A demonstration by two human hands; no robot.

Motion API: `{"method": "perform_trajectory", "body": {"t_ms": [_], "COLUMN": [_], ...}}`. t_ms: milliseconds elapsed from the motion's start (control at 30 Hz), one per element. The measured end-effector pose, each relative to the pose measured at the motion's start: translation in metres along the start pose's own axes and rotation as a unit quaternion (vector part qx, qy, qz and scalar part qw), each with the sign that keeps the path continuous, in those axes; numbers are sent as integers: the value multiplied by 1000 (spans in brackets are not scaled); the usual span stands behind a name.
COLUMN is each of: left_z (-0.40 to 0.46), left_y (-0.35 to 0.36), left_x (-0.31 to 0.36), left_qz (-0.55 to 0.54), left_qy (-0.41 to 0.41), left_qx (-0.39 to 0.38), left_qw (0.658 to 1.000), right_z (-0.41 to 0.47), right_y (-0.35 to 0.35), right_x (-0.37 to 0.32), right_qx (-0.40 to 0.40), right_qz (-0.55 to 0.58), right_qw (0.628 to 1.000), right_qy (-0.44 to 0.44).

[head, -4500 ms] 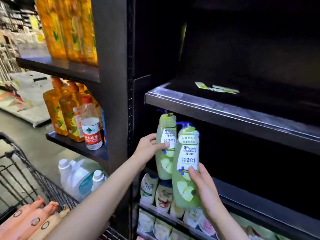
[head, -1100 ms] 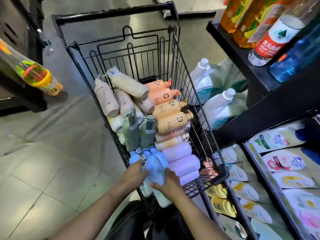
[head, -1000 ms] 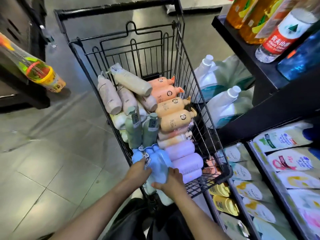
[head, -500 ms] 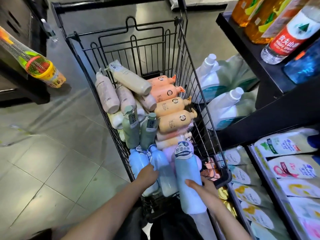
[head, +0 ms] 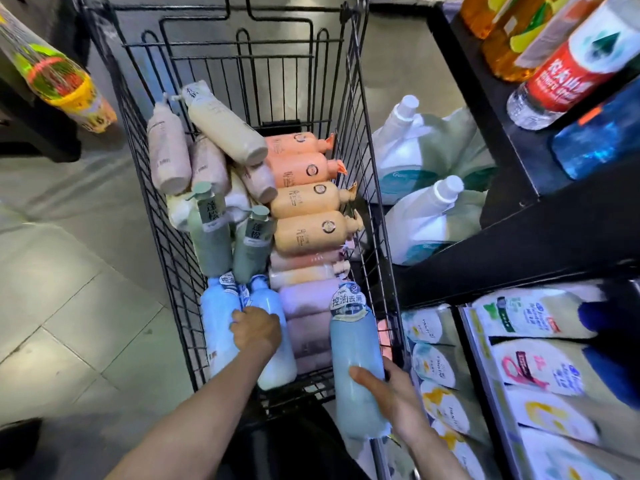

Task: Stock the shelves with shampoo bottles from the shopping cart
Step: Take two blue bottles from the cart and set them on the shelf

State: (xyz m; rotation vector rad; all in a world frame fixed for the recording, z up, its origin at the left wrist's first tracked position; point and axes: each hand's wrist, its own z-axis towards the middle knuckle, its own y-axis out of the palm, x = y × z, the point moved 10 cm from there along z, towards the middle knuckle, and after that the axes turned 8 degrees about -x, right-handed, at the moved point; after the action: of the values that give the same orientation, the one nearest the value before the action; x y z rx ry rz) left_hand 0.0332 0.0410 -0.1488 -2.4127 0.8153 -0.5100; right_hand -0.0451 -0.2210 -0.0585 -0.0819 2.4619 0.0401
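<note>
Nearest, a blue shampoo bottle (head: 355, 362) is held round its lower body by the right hand (head: 391, 398), fingers curled about it, at the shopping cart (head: 360, 140)'s near right corner. Just left, a paler blue bottle (head: 273, 336) in the cart is gripped by the left hand (head: 258, 329). Both are judged rigid, smooth and fairly heavy, best taken mid-body; farther off, orange bottles (head: 308, 202) are piled.

A black wire shopping cart (head: 162, 209) fills the centre of the frame, packed with lying bottles. At lower right, the right hand (head: 388, 396) grips a pale blue shampoo bottle (head: 353, 362) above the cart's near right corner. At lower centre, the left hand (head: 258, 329) grips a light blue bottle (head: 273, 362) inside the cart. Dark shelves (head: 502, 109) stand along the right edge.
</note>
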Motion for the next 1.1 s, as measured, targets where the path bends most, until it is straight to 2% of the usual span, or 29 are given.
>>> {"method": "perform_trajectory", "body": {"t_ms": [67,233,400,600,767,900,1100], "left_z": [-8,-26,-22,-19,-28,-25,-25], "left_y": [1,25,15,11,15,25,31], "left_x": [-1,9,-4,-15,-10,-1,-12], "left_qz": [-23,17,-77,-116,-156,-148,-86], "left_qy": [-13,52,51,5,48,101,84], "left_qx": [9,37,39,16,30,-25,-62], "left_qw": [1000,998,995,993,986,983,991], "right_z": [3,3,4,3,5,8,14], "right_y": [-7,-19,-26,-30,-29,-29,-30], "right_x": [2,8,12,15,13,16,22], "right_qx": [-2,-8,6,24,2,-9,-19], "right_qz": [4,23,61,82,82,83,83], "right_qw": [1000,1000,998,996,997,996,996], "right_qy": [10,15,12,21,11,15,21]}}
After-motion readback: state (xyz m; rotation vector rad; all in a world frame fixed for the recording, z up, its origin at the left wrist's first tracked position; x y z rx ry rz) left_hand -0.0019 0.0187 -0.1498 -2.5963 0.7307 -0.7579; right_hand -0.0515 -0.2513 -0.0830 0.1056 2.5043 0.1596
